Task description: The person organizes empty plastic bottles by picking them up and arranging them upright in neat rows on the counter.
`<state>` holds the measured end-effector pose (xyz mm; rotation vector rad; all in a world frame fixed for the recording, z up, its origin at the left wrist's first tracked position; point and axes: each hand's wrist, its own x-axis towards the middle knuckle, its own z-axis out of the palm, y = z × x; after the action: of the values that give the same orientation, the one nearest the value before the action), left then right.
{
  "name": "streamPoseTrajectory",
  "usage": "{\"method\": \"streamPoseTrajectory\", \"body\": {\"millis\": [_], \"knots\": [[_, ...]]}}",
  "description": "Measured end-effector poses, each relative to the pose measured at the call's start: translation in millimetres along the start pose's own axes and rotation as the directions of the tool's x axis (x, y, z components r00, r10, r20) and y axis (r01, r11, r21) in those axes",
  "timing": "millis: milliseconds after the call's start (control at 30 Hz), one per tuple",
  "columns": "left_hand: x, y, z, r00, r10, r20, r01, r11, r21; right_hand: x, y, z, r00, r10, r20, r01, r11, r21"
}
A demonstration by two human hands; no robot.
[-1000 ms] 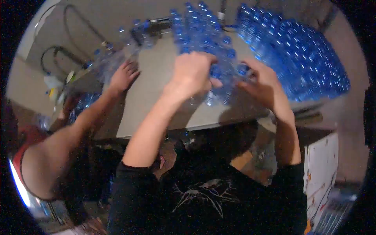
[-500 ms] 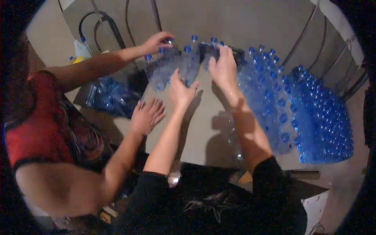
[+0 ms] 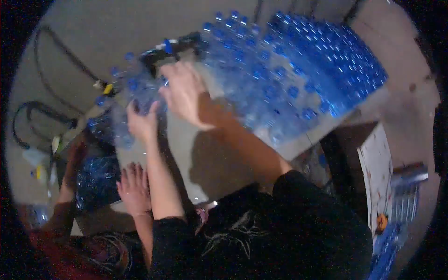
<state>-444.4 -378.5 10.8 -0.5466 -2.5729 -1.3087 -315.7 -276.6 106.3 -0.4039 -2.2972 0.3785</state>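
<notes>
My left hand (image 3: pixel 143 123) is beside a small group of clear plastic bottles (image 3: pixel 140 93) with blue caps, thumb and fingers apart. My right hand (image 3: pixel 184 91) is curled, and a blue glint of a plastic bottle (image 3: pixel 164 83) shows between its thumb and fingers; blur and the hand itself hide most of that bottle. Past my right hand, a blue cap (image 3: pixel 168 45) stands out against a dark strip-like object (image 3: pixel 186 43). A co-worker's hand (image 3: pixel 135 189) lies flat, fingers spread, on the light table (image 3: pixel 179 149) left of my left forearm.
Many clear blue-capped bottles (image 3: pixel 252 79) stand packed at the right, with a dense blue block of bottles (image 3: pixel 326 51) behind them. Dark hoses (image 3: pixel 65 51) run at the left. The co-worker's other arm (image 3: pixel 70 172) is near a dark bundle (image 3: pixel 98 179). A white-edged box (image 3: pixel 375 172) stands lower right.
The view has swung right and tilted, so everything sits further left. My right hand has closed in toward the small bottle group. The co-worker's far hand has left the bottle tops.
</notes>
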Motion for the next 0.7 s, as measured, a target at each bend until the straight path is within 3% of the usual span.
{"method": "streamPoseTrajectory", "body": {"millis": [67, 100, 200, 300, 333, 367, 400, 467, 533, 633, 700], "knots": [[-37.3, 8.8, -8.8, 0.997, -0.053, 0.055, 0.059, 0.993, -0.105, -53.8, -5.1, -47.8, 1.000, 0.021, 0.004, -0.022, 0.990, 0.141], [-51.6, 8.5, -17.9, 0.995, -0.085, 0.057, 0.093, 0.984, -0.153, -79.7, -8.3, -69.3, 0.999, 0.018, 0.028, -0.021, 0.993, 0.119], [-99.1, -4.0, -24.7, 0.963, 0.112, 0.246, 0.033, 0.856, -0.516, -144.5, -3.7, -155.5, 0.975, 0.108, 0.194, -0.135, 0.982, 0.133], [-168.1, 38.4, -51.7, 0.804, 0.123, 0.581, 0.295, 0.767, -0.570, -182.3, 14.0, -229.3, 0.935, 0.237, 0.263, -0.262, 0.963, 0.065], [-191.5, 40.8, -44.4, 0.802, 0.140, 0.581, 0.270, 0.782, -0.561, -193.0, 28.1, -241.7, 0.923, 0.259, 0.284, -0.291, 0.954, 0.074], [-203.8, 53.0, -41.6, 0.810, 0.302, 0.502, 0.035, 0.831, -0.555, -195.3, 34.2, -249.1, 0.937, 0.225, 0.269, -0.240, 0.970, 0.025], [-218.7, 69.9, -38.6, 0.837, 0.362, 0.411, -0.170, 0.885, -0.433, -195.2, 39.0, -255.6, 0.950, 0.191, 0.246, -0.191, 0.981, -0.024], [-232.8, 94.4, -22.4, 0.827, 0.325, 0.458, -0.140, 0.909, -0.394, -198.8, 40.0, -262.6, 0.968, 0.153, 0.197, -0.141, 0.987, -0.074], [-248.7, 109.4, 4.9, 0.849, 0.247, 0.466, 0.127, 0.762, -0.635, -204.3, 35.1, -265.4, 0.976, 0.151, 0.159, -0.140, 0.987, -0.083], [-259.2, 124.9, 25.7, 0.847, 0.274, 0.455, 0.000, 0.856, -0.517, -217.1, 32.7, -279.5, 0.978, 0.149, 0.148, -0.141, 0.988, -0.061], [-265.8, 127.5, 38.9, 0.856, 0.274, 0.438, 0.016, 0.834, -0.552, -225.7, 30.6, -292.5, 0.970, 0.167, 0.179, -0.154, 0.985, -0.083]]}}
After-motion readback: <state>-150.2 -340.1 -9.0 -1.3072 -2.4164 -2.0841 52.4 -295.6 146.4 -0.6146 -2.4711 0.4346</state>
